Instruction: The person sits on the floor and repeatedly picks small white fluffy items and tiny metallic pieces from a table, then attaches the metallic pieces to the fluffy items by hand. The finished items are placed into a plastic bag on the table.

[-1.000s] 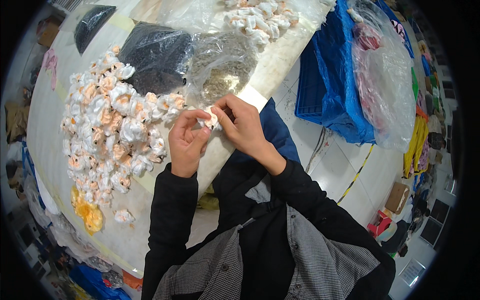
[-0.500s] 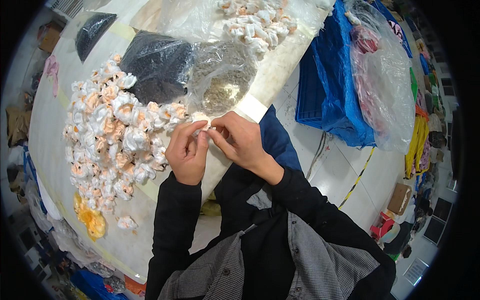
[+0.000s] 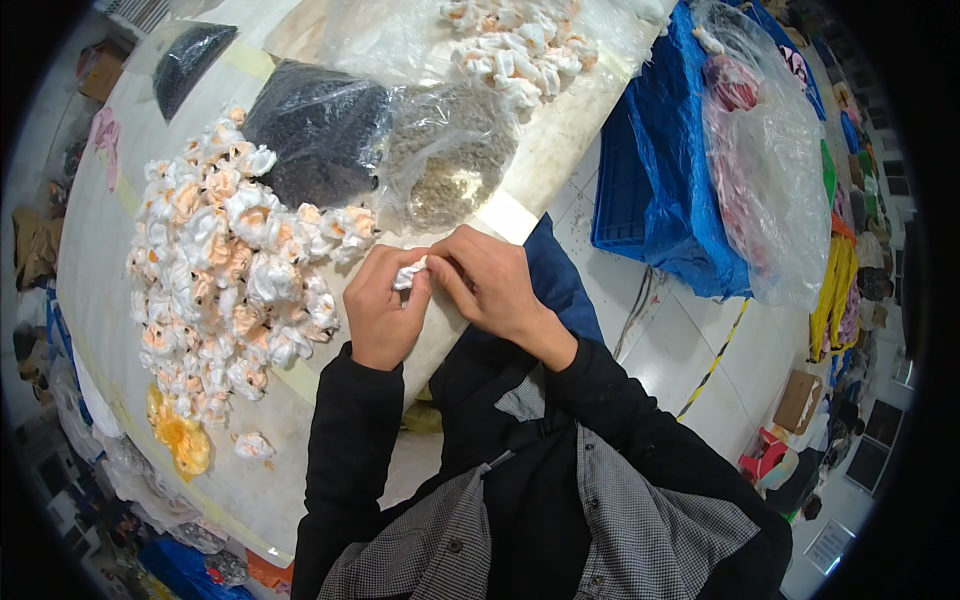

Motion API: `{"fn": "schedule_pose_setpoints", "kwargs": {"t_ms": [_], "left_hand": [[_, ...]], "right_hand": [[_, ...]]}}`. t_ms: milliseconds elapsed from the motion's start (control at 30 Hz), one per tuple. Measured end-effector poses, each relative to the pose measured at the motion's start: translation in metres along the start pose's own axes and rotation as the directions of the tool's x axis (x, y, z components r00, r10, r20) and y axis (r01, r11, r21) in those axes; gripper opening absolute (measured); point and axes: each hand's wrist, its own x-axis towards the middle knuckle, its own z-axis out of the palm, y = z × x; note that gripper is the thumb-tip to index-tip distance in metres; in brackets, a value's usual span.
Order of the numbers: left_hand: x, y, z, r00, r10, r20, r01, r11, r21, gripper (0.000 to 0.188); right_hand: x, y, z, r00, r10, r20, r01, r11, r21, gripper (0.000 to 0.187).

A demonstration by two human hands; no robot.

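Note:
A small white cloth piece (image 3: 408, 274), crumpled or folded, sits between the fingers of my left hand (image 3: 385, 318), which pinches it. My right hand (image 3: 492, 285) meets it from the other side, thumb and fingertips closed at the piece's right end; the fingertips partly hide that end. Both hands are over the table's near edge. Just left of them spreads a heap of white and peach fabric flowers (image 3: 225, 265), some with dark centres. Beyond my hands lies a clear bag of greyish-beige small bits (image 3: 445, 160), beside a clear bag of black bits (image 3: 315, 130).
More white and orange flowers (image 3: 525, 55) lie on plastic at the table's far right. A yellow flower (image 3: 180, 435) and a single pale flower (image 3: 254, 445) are at the near left. Right of the table, a blue crate (image 3: 620, 190) with blue sheeting stands on the tiled floor.
The white piece has shifted from above my fingertips to lower between my left thumb and fingers, and looks more compact. My hands have come slightly right and closer together.

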Motion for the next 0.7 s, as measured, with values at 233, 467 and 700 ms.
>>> {"fn": "schedule_pose_setpoints", "kwargs": {"t_ms": [233, 467, 700], "left_hand": [[-0.003, -0.009, -0.002, 0.991, -0.128, -0.030, 0.128, 0.992, -0.002, 0.017], [-0.009, -0.019, 0.002, 0.959, -0.283, 0.006, 0.280, 0.945, -0.172, 0.016], [-0.005, -0.017, 0.003, 0.956, -0.293, -0.009, 0.284, 0.932, -0.225, 0.012]], "right_hand": [[0.004, -0.004, 0.004, 0.994, 0.037, -0.105, -0.039, 0.999, -0.021, 0.007], [0.039, 0.030, -0.005, 0.994, -0.028, -0.102, -0.017, 0.910, -0.414, 0.013], [0.047, 0.045, 0.003, 0.997, 0.009, -0.076, -0.042, 0.896, -0.442, 0.011]]}}
